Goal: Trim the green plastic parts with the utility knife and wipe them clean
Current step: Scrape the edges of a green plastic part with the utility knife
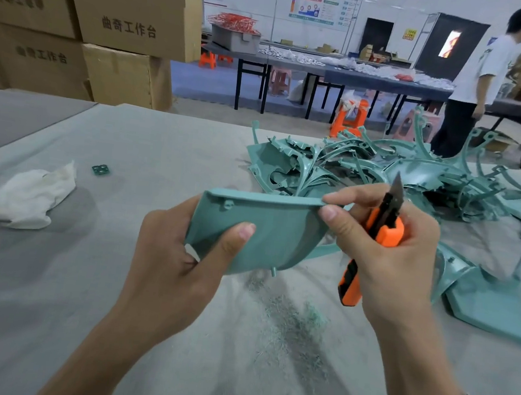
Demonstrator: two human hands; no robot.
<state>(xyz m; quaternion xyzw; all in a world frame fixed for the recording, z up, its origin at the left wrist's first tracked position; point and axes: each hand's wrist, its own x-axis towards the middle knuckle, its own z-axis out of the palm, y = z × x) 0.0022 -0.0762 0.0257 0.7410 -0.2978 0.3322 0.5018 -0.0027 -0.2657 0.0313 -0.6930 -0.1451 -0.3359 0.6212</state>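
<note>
My left hand grips a curved green plastic part by its left end, thumb across its face, above the grey table. My right hand holds an orange utility knife with the blade out and pointing up. The same hand pinches the part's upper right corner between thumb and forefinger. A crumpled white cloth lies on the table to the left.
A heap of green plastic parts covers the right of the table, with trimmed ones nearer me. Green shavings lie below my hands. A small green square piece sits near the cloth. Cardboard boxes stand behind; a person is at the back right.
</note>
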